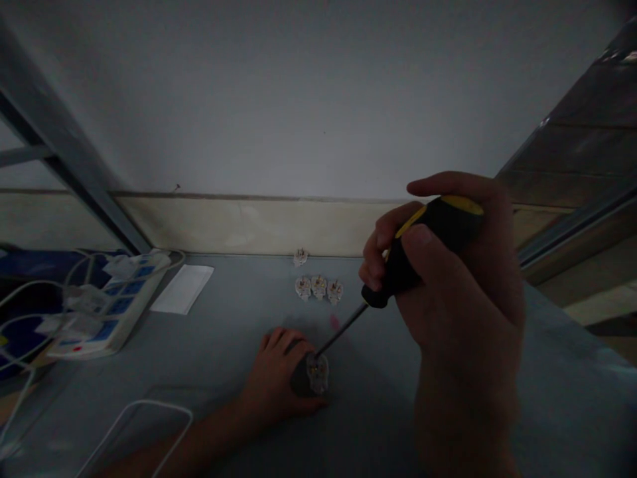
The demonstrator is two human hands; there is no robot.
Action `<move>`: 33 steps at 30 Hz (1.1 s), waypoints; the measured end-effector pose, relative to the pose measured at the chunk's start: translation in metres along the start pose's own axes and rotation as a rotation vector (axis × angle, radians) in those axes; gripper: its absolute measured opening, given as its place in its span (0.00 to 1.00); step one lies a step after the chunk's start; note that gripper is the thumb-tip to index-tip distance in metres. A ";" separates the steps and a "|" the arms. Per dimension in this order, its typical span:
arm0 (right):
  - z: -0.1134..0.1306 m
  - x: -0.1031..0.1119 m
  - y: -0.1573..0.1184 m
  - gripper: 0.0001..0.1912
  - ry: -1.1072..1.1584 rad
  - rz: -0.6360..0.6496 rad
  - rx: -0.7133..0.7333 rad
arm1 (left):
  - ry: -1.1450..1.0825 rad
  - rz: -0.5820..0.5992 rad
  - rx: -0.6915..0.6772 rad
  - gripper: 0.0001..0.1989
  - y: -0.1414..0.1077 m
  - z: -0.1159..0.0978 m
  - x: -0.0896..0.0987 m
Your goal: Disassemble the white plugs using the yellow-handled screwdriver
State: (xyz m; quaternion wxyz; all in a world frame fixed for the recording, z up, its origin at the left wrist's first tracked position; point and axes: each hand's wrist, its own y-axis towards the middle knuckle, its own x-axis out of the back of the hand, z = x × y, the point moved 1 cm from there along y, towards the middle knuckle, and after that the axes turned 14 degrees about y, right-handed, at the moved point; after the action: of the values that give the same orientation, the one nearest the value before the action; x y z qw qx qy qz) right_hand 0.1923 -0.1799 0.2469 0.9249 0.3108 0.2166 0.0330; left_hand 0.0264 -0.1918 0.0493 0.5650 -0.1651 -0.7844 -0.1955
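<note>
My left hand (276,378) rests on the grey table (233,352), its fingers closed around a dark electrical plug (309,375) with a pale, open face showing small metal parts. My right hand (452,279) grips a screwdriver (423,245) with a black and yellow handle. Its thin metal shaft (343,329) slants down, and the tip meets the plug's upper edge. Several small pale plug parts (318,287) lie on the table beyond the hands, three in a row and one farther back.
A white power strip (112,305) with blue panels and plugged-in white cables lies at the table's left. Beside it is a white paper sheet (183,289). A white cable loop (142,431) lies at the near left. A wall (259,99) stands behind the table, with a metal frame (64,139) at left.
</note>
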 end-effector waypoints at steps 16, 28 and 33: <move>-0.011 0.002 0.003 0.11 0.031 0.071 0.036 | -0.020 -0.019 0.000 0.32 0.000 0.000 -0.003; -0.008 0.000 0.003 0.10 0.141 0.095 -0.074 | 0.000 -0.003 0.005 0.32 0.000 -0.002 -0.001; 0.000 0.006 0.001 0.11 0.051 0.195 -0.079 | 0.001 0.015 0.002 0.32 0.000 -0.001 -0.001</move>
State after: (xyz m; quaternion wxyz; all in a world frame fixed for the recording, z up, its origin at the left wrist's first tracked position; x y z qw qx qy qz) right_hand 0.1979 -0.1773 0.2450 0.9230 0.2927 0.2072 0.1395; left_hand 0.0277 -0.1920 0.0492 0.5670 -0.1703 -0.7830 -0.1908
